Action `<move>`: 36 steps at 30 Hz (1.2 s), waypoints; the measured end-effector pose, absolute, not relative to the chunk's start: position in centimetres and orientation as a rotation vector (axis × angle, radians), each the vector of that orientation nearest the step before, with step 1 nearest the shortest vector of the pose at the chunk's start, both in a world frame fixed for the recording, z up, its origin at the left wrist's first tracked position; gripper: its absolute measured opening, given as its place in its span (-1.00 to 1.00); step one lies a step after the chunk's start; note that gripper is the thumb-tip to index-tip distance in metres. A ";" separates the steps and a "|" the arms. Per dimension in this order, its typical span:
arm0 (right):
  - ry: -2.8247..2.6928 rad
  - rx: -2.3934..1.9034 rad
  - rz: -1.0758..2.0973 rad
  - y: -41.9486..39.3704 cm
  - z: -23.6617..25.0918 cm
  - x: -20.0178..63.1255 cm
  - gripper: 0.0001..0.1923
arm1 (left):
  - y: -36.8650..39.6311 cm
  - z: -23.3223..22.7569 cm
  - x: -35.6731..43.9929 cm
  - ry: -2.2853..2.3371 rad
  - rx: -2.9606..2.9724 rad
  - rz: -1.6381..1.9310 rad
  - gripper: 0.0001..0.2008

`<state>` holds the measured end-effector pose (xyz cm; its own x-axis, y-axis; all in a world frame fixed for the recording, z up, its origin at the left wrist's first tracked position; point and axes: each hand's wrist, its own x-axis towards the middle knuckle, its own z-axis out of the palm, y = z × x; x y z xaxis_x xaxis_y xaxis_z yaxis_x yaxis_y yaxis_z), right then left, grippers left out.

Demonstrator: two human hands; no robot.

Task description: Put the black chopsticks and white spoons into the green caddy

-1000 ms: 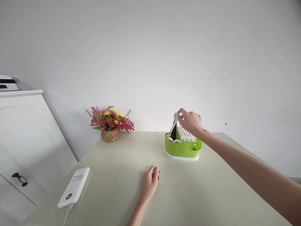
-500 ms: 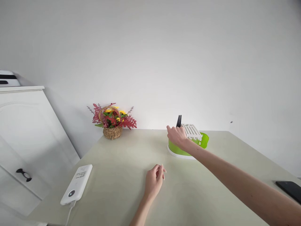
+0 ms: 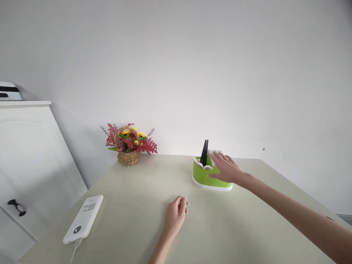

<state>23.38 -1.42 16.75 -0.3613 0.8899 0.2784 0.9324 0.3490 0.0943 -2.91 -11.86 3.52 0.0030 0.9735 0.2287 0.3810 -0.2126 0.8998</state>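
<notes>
Near the far edge of the table stands a green utensil holder [image 3: 202, 176] with a white base. Black chopsticks [image 3: 204, 152] lean upright in its left part, beside white pieces [image 3: 208, 167] that look like spoons. My right hand [image 3: 226, 168] is over the holder's right part, palm down, fingers spread and holding nothing visible. It hides most of the white slatted rack [image 3: 215, 151] there; whether it touches is unclear. My left hand [image 3: 176, 213] rests on the table in front, its fingers loosely curled together with nothing seen in them.
A wicker basket of artificial flowers [image 3: 128, 157] stands at the back left. A white power bank [image 3: 84, 219] with a white cable [image 3: 73, 253] lies on the table's left side. Beyond is a white cabinet [image 3: 30, 146]. The wall [image 3: 176, 73] rises behind the table.
My right hand has moved from the holder's left end to its right part, and its fingers have opened out. The chopsticks and spoon-like pieces are now uncovered. My left hand stays curled.
</notes>
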 end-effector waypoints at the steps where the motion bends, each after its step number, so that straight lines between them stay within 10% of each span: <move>1: -2.426 -1.662 -0.339 -1.2 15.9 23.8 0.03 | -11.9 3.5 -2.9 1.413 1.654 1.198 -0.50; 26: -2.190 -1.880 -0.470 4.7 12.8 44.1 -0.15 | -11.5 3.7 -2.8 1.435 1.692 1.143 -0.50; 36: -2.181 -1.383 -0.579 -4.6 8.6 38.2 -0.28 | -11.5 4.2 -2.8 1.433 1.654 1.127 -0.52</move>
<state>38.20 -4.59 8.61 -0.3664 0.7055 0.6066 0.9136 0.3964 0.0908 -2.75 -11.50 4.22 0.0252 0.9832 0.1807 0.4078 -0.1752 0.8961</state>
